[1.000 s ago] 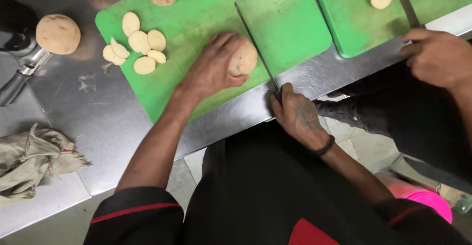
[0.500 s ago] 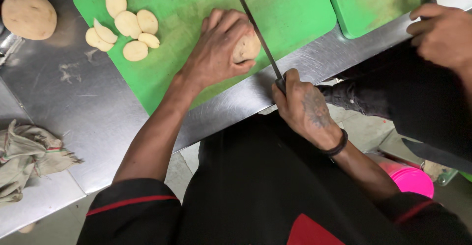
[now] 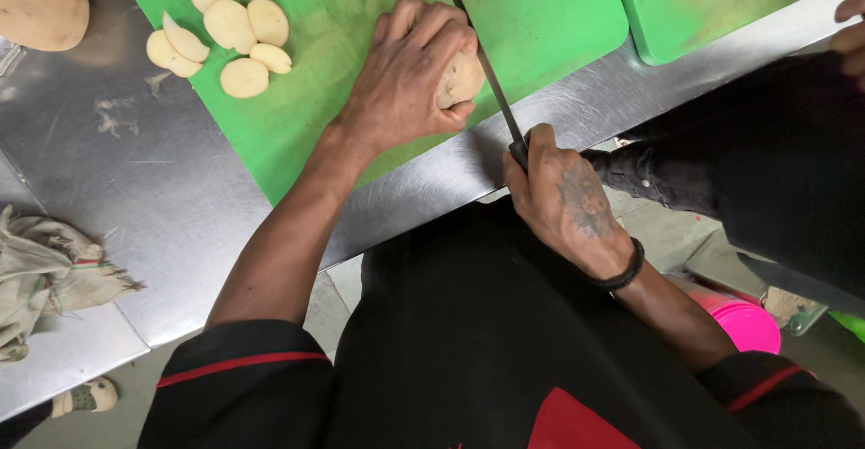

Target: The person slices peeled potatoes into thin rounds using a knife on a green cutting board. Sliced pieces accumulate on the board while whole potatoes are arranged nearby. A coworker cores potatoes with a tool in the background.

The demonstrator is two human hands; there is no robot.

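Note:
My left hand (image 3: 407,84) presses a peeled potato (image 3: 460,79) down on a green cutting board (image 3: 342,26). My right hand (image 3: 563,201) grips the handle of a long knife (image 3: 478,48), whose blade lies against the potato's right side. Several pale potato slices (image 3: 225,39) lie in a loose pile on the board's left part, away from both hands.
A whole peeled potato (image 3: 40,3) sits on the steel table (image 3: 153,188) at top left. A crumpled beige cloth (image 3: 40,278) lies at the left edge. A second green board (image 3: 721,3) is at top right, with another person's dark sleeve (image 3: 766,161) beside it. A pink container (image 3: 743,323) stands below.
The view has shifted closer and lower over the board. My left hand still holds the potato and the knife stays at its right side.

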